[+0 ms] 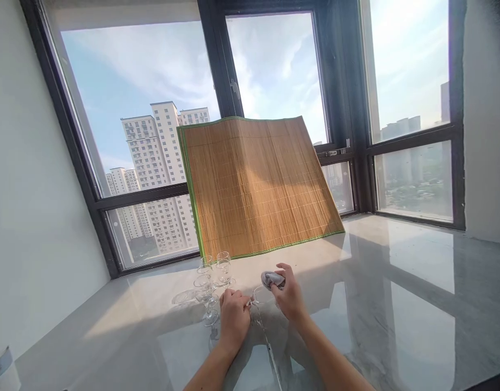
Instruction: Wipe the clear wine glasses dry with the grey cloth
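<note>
My left hand [233, 317] is closed around a clear wine glass [260, 296] held over the pale marble counter [397, 304]. My right hand [288, 296] pinches a small grey cloth [272, 279] against the rim of that glass. Just left of my hands stand several other clear wine glasses [213, 274], close together; one seems to lie on its side [185, 297].
A bamboo mat with a green edge [256, 184] leans against the dark-framed window [217, 70] behind the glasses. A white wall [25, 217] bounds the counter on the left. A white and blue container [1, 369] shows at the bottom left corner.
</note>
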Demonstrator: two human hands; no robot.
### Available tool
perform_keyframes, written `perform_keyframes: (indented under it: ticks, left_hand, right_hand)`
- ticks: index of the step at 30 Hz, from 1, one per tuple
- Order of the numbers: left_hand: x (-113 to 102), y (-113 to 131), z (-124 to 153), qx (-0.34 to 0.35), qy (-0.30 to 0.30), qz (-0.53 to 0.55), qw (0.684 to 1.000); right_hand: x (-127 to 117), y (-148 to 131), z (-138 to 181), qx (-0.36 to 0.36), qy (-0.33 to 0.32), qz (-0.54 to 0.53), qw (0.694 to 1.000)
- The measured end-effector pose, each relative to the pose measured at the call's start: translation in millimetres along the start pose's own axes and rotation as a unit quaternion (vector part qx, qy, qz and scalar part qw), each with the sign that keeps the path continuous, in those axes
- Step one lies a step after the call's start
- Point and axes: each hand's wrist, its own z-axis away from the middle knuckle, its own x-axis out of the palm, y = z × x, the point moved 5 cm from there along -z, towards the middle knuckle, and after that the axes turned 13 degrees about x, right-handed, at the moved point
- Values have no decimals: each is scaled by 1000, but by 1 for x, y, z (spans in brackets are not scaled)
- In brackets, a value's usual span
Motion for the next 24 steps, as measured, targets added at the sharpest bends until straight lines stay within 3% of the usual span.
perform_keyframes:
  ticks: [6,12,17,24]
  left_hand:
    - [6,-3,-3,10,-2,39,999]
    - [7,-5,-3,-4,-24,36,999]
    - [-4,-3,-2,-2,-54,-50,997]
    - [-5,-10,-2,-11,-60,-37,997]
  right_hand:
    - [-8,13,-8,70,26,-38,996]
    - [-7,12,-8,35,3,-8,999]
    - [5,3,-1,-12,-107,-24,994]
    - [17,4,9,132,-265,-173,939]
